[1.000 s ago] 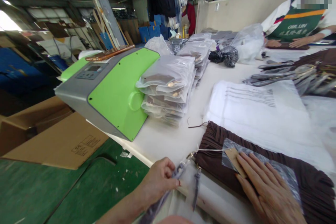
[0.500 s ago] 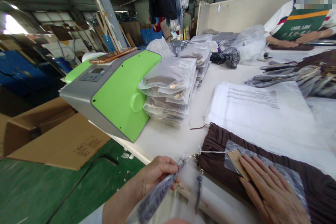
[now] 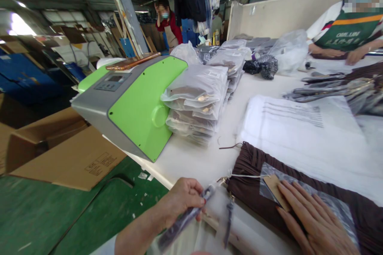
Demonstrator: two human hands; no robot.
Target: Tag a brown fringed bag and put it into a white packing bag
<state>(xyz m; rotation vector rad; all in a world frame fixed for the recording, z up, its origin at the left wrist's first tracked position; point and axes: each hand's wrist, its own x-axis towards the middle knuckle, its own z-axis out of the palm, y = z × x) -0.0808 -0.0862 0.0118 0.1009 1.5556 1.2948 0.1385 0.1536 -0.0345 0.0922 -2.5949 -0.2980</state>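
Observation:
A dark brown gathered fabric bag lies at the table's front edge. My left hand is closed around a plastic-wrapped strap, just below the metal clasp that joins it to the bag's corner. Flat on the bag rests my right hand, fingers stretched out over part of a tan hang tag and a clear plastic sleeve. A white cord runs from the clasp area to the tag. Beside the strap dangles a short wrapped pull.
Behind the bag lie white printed plastic bags. A green and grey machine stands at the left, next to stacked bagged goods. More brown pieces are piled at right. An open carton sits on the floor; a co-worker works opposite.
The view has shifted slightly, so things sit further right. My left hand still grips the strap, which has turned a little. A person in red now shows in the background.

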